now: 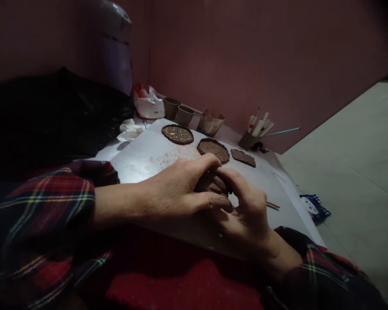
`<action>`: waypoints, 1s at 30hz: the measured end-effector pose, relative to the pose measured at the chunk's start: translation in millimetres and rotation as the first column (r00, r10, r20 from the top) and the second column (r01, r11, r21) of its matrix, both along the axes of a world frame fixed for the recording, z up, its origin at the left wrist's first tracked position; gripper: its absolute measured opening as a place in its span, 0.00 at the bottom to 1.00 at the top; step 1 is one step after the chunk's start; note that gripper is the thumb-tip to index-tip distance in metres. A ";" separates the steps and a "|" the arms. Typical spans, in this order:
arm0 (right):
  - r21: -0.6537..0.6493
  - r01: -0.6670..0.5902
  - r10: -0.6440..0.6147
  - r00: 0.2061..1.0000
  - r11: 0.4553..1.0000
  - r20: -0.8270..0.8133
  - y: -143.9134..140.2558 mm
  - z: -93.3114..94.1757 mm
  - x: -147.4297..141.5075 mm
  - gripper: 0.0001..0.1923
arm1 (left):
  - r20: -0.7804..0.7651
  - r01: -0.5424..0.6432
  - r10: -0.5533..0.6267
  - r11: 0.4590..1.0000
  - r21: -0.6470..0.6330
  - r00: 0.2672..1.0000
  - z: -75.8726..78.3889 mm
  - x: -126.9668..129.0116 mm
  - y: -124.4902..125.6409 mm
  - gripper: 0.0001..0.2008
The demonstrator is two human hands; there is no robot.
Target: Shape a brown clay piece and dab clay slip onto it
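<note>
Between my two hands is a lump of brown clay (212, 183), held just above the near part of the table. My left hand (181, 185) wraps over it from the left, thumb along its near side. From the right, my right hand (247, 206) grips the same lump, with its thumb and index finger against it. The underside of the clay is hidden by my fingers. Just beyond my hands lie a round brown clay plate with a raised rim (213, 150), another round piece with yellow specks (177, 134) and a small flat rectangular slab (243, 157).
Brown crumbs lie on the white work surface (139, 159). At the back stand two cups (184, 115), a smeared container (211, 122) and a holder with tools (248, 140). Thin sticks (273, 206) lie right of my hands. A black bag (58, 116) fills the left.
</note>
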State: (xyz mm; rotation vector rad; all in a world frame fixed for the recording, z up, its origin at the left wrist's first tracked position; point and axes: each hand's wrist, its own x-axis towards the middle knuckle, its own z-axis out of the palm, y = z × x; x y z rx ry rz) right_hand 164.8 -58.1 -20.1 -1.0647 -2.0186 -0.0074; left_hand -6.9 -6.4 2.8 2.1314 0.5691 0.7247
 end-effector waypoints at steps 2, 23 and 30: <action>-0.020 0.002 -0.003 1.000 1.000 -0.012 0.2 0.1 -0.5 0.19 | 0.003 -0.001 0.001 1.000 0.005 1.000 -0.6 0.4 0.1 0.19; 0.033 0.047 -0.048 0.999 0.998 0.017 -0.8 -0.1 2.2 0.19 | 0.078 -0.024 0.016 0.994 0.105 0.997 -3.0 0.3 2.5 0.15; 0.032 0.027 -0.027 1.000 0.999 -0.001 -0.9 -0.1 3.6 0.19 | 0.095 -0.012 0.005 0.998 0.069 0.995 -1.6 0.4 2.6 0.13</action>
